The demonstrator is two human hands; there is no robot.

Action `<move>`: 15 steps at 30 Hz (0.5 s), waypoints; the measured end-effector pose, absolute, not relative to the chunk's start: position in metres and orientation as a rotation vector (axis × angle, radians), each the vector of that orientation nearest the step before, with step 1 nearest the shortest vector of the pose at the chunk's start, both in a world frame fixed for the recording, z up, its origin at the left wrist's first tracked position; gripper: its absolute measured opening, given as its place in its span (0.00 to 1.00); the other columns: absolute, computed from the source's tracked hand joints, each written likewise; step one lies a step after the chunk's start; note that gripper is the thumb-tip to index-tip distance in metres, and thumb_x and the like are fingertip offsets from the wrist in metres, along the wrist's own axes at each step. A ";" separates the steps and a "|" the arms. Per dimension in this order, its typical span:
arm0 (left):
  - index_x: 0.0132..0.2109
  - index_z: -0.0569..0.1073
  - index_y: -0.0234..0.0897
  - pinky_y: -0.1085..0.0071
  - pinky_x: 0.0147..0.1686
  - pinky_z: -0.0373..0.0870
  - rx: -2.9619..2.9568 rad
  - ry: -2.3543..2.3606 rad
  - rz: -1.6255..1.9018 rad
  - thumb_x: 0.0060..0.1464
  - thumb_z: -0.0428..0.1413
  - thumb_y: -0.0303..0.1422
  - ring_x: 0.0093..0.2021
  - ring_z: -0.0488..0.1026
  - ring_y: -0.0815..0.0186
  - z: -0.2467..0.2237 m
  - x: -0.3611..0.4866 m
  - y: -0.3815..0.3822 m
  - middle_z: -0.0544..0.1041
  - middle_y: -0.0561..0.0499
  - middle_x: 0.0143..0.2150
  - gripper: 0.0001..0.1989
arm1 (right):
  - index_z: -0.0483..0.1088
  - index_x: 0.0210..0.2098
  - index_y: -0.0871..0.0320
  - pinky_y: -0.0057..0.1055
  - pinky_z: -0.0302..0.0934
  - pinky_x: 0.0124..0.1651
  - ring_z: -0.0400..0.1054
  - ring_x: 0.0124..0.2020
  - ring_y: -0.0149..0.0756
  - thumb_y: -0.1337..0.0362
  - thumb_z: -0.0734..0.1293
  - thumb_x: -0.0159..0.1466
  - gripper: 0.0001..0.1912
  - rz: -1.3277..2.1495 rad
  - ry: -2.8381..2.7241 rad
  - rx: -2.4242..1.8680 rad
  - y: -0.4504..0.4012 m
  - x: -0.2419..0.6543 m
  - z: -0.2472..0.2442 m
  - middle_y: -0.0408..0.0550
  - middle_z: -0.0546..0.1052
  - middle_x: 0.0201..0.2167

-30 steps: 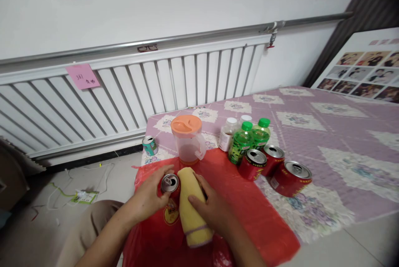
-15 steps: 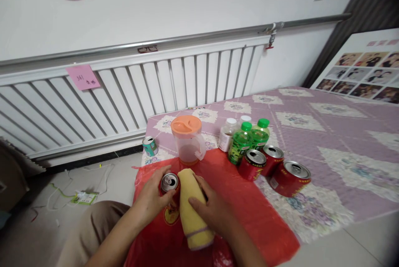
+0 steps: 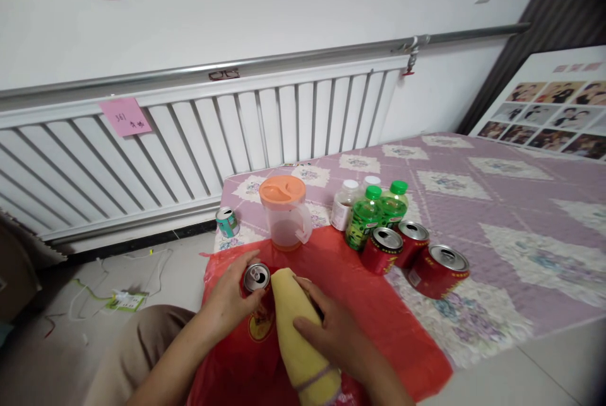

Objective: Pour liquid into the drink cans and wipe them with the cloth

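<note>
Can (image 3: 259, 279) upright on red sheet (image 3: 379, 330), left hand (image 3: 231, 303) clasping it; right hand (image 3: 334, 330) grips cloth (image 3: 296, 336) just beside. Steadying step, seemingly; next move likely calls for firm left hold, cloth kept controlled.

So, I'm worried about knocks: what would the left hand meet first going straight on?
Probably the orange-lidded translucent plastic pitcher, just beyond the red metal can the left hand cups, though depth is unclear.

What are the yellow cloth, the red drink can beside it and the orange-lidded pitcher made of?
Yellow cloth: matte fabric, perhaps microfibre, from its soft look and purplish edging.
Red drink can: metal, probably aluminium, given its shiny silver top.
Orange-lidded pitcher: likely plastic, with a smooth, translucent body.
</note>
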State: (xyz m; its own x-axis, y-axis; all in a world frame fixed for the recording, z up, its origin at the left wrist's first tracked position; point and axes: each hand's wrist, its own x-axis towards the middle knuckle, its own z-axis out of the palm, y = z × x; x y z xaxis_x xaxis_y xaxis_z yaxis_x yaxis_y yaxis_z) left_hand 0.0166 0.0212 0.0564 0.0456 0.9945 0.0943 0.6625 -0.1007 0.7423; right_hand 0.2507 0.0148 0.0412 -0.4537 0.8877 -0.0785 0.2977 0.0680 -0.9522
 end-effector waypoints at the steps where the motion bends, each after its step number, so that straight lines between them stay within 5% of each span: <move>1: 0.63 0.63 0.33 0.52 0.63 0.65 1.830 1.645 0.828 0.47 0.56 0.31 0.62 0.70 0.52 0.058 0.016 0.021 0.72 0.38 0.62 0.34 | 0.58 0.68 0.57 0.51 0.55 0.68 0.62 0.66 0.51 0.60 0.67 0.59 0.39 1.396 -1.790 -1.181 0.016 0.250 0.039 0.55 0.65 0.67; 9: 0.67 0.57 0.40 0.53 0.64 0.64 1.850 1.495 0.737 0.46 0.54 0.26 0.62 0.70 0.56 0.066 0.013 0.018 0.72 0.44 0.63 0.39 | 0.61 0.66 0.51 0.49 0.61 0.63 0.67 0.61 0.50 0.61 0.68 0.59 0.35 1.397 -1.651 -1.109 0.043 0.234 0.018 0.52 0.70 0.64; 15: 0.66 0.59 0.41 0.55 0.63 0.66 1.850 1.456 0.760 0.47 0.56 0.27 0.61 0.71 0.56 0.066 0.008 0.019 0.73 0.45 0.62 0.38 | 0.60 0.67 0.56 0.48 0.62 0.62 0.67 0.61 0.49 0.59 0.67 0.61 0.35 1.448 -1.578 -1.032 0.063 0.226 0.007 0.55 0.69 0.64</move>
